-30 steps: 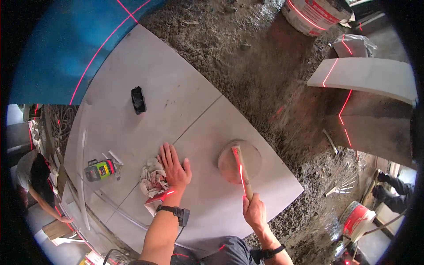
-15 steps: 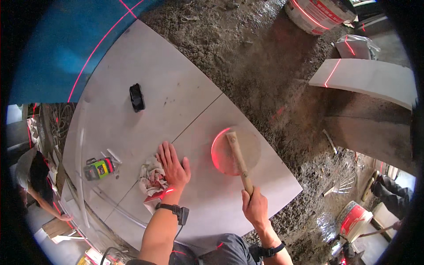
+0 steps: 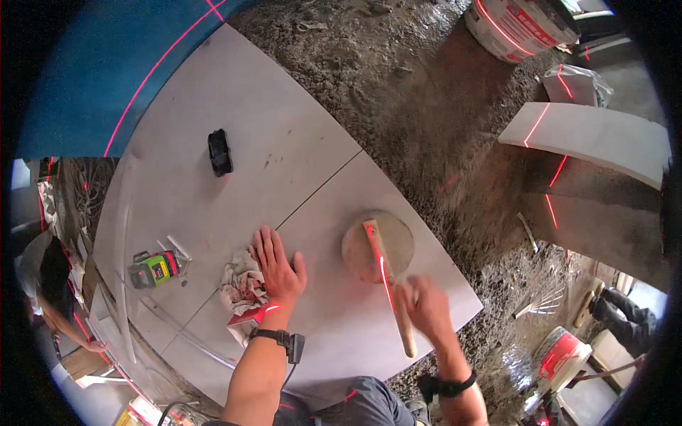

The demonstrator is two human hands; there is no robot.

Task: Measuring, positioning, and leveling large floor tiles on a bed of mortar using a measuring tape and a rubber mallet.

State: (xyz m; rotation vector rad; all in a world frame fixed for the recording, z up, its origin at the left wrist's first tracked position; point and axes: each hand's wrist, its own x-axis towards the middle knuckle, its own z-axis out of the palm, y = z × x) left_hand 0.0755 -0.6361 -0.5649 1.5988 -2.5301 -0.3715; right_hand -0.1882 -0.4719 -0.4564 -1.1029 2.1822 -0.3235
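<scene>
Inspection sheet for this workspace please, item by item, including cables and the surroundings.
Surface: pale grey tiles, straight dark joint, a few small dark marks.
Tools in use: mallet, round head over the tile, wooden handle pointing back toward the person; crumpled cloth against the left hand.
Clutter: black object, green-and-black device, small white pieces.
Hands: left hand flat, palm down; right hand blurred at the handle, grip unclear.
Cables: thin dark cable at the left wrist device.
Surroundings: rough wet ground, two buckets, red laser lines, other people at both edges.
</scene>
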